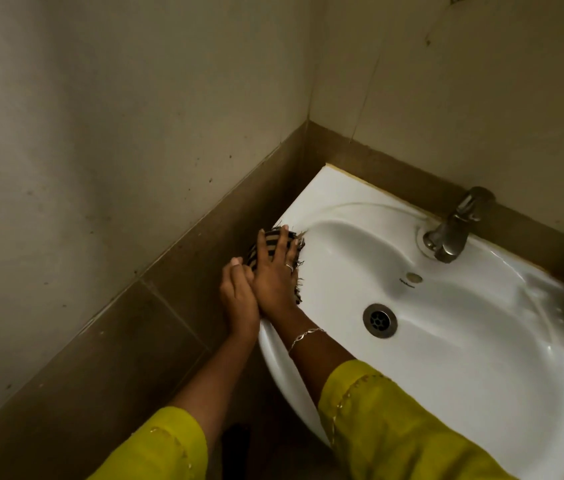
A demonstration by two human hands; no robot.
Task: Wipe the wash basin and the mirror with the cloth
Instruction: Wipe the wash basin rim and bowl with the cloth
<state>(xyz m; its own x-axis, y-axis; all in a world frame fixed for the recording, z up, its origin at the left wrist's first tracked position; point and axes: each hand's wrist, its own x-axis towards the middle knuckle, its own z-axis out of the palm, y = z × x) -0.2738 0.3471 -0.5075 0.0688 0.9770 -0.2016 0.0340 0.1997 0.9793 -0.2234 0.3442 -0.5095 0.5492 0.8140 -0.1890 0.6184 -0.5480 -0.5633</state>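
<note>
Head view: right hand (275, 275) presses flat, fingers spread, on the black-and-tan checked cloth (271, 240) over the white ceramic wash basin (325, 195)'s left rim. Left hand (239, 299) sits alongside, grip unclear. Basin step; next, probably sweep along the rim.

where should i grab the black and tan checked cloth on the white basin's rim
Pinch the black-and-tan checked cloth where it drapes over the white basin's outer left edge, coming from the wall side: it hangs free, while the right hand presses the rest flat.
</note>
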